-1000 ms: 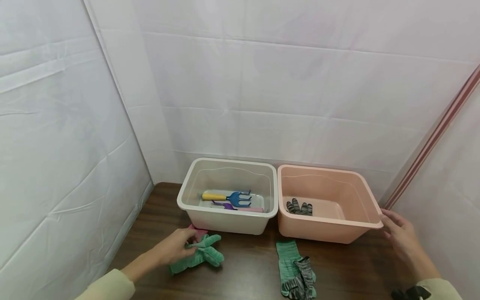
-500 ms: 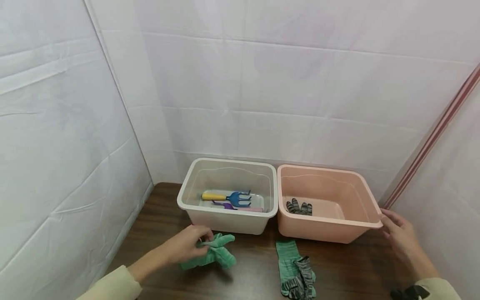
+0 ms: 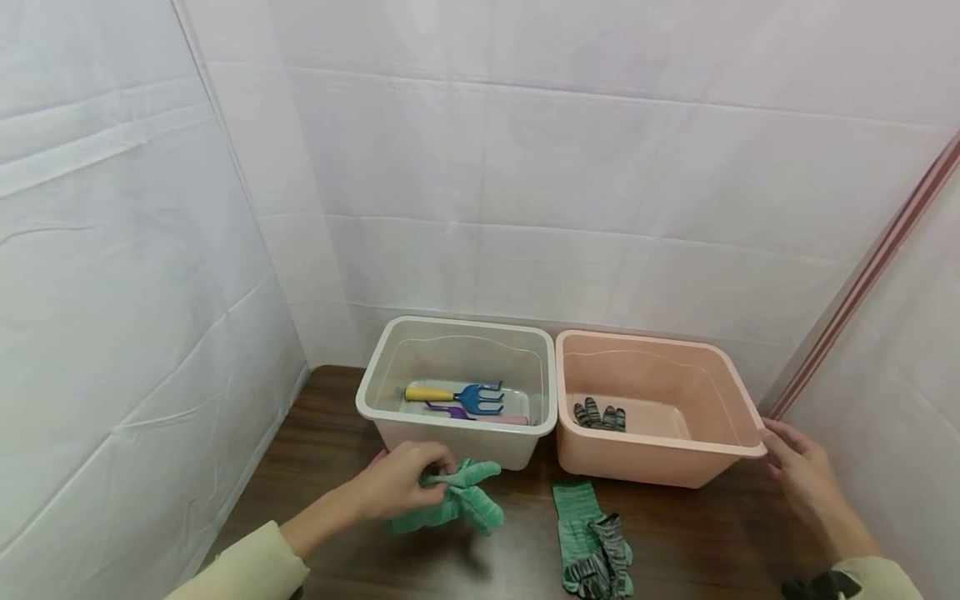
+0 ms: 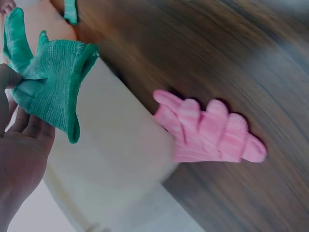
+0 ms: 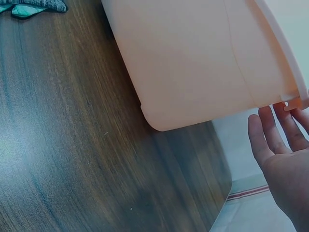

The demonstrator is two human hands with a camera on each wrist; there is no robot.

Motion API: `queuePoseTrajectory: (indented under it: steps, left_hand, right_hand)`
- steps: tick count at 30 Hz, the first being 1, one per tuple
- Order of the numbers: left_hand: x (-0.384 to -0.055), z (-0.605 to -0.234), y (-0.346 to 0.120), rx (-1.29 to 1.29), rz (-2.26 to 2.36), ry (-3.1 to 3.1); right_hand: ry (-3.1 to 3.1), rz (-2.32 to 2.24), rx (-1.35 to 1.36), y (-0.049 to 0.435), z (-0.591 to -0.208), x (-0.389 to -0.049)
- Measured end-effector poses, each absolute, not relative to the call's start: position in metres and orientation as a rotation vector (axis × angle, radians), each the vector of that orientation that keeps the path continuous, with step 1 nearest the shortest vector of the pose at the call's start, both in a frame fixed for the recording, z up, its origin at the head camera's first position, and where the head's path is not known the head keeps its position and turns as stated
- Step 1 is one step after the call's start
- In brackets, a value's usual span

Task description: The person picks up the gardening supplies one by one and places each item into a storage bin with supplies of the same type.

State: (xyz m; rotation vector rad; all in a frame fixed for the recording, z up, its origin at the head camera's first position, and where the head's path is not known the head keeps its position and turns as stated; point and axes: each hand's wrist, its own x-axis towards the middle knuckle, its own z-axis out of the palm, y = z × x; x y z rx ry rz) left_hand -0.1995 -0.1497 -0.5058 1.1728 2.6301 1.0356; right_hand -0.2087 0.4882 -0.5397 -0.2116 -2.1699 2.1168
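My left hand (image 3: 408,483) pinches a green knit glove (image 3: 472,492) just above the table, in front of the white bin (image 3: 457,440). In the left wrist view the glove's cuff (image 4: 79,92) hangs free of the fingers. A pink knit glove (image 4: 212,128) lies on the table beside that bin, mostly hidden behind my left hand in the head view. At the far right, my right hand (image 3: 806,475) touches the rim corner of the peach bin (image 3: 637,458). Its fingers (image 5: 270,130) look fairly straight, with the tips at the rim.
Inside the white bin lie a blue hand fork (image 3: 476,398) with a yellow handle and a purple tool (image 3: 453,411) with a pink handle. A grey-black striped glove (image 3: 600,414) is in the peach bin. Another green glove (image 3: 576,517) and striped glove (image 3: 596,571) overlap on the table.
My left hand has carried the green glove to the right and slightly up, away from the pink glove. My right hand stays at the peach bin's rim.
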Motion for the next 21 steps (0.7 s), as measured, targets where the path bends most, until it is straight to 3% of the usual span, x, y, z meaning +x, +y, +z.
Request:
queuePoseTrajectory:
  steps: [21]
  left_hand:
    - [-0.204,-0.485,-0.113,1.165,1.124,2.58]
  right_hand:
    - [-2.204,2.095,-0.216,0.486,-0.537,-0.209]
